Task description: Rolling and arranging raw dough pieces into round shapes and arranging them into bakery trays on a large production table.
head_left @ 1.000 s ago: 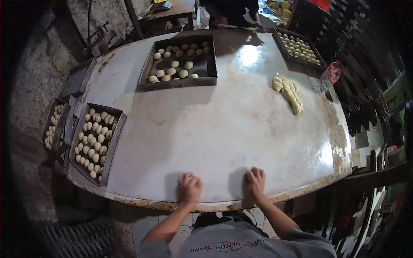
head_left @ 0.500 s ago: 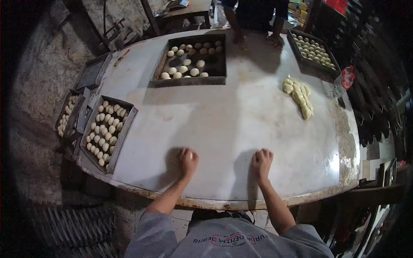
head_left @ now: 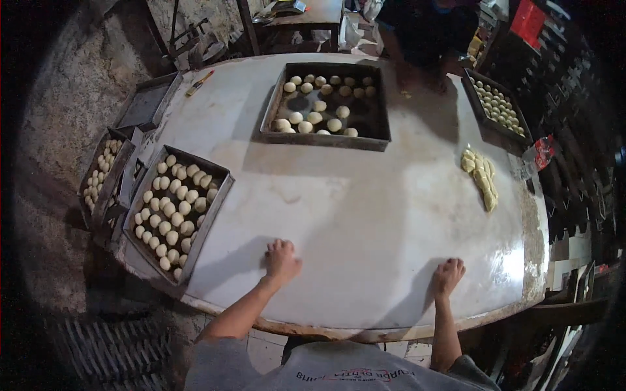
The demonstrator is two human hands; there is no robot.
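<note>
My left hand (head_left: 282,262) is curled with fingers bent, low over the pale tabletop near its front edge. Any object under its palm is hidden. Well to the right, my right hand (head_left: 448,277) is also curled over the table, and its palm is hidden too. Nearest the left hand is a dark metal tray (head_left: 212,225) with rows of pale dough balls (head_left: 171,208). Beyond the right hand lies a lump of yellowish dough (head_left: 484,179) in several joined strips.
At the far middle stands a tray (head_left: 326,142) of spaced dough balls. Another filled tray (head_left: 495,107) is far right, near a plastic bottle (head_left: 540,155). A brush (head_left: 199,83) lies far left, beside a bare tray (head_left: 149,101). Another person (head_left: 424,39) stands across the table.
My hands have moved farther apart, the left one closer to the left tray. The view has shifted, so the table sits lower and more to the right. The person opposite has moved slightly.
</note>
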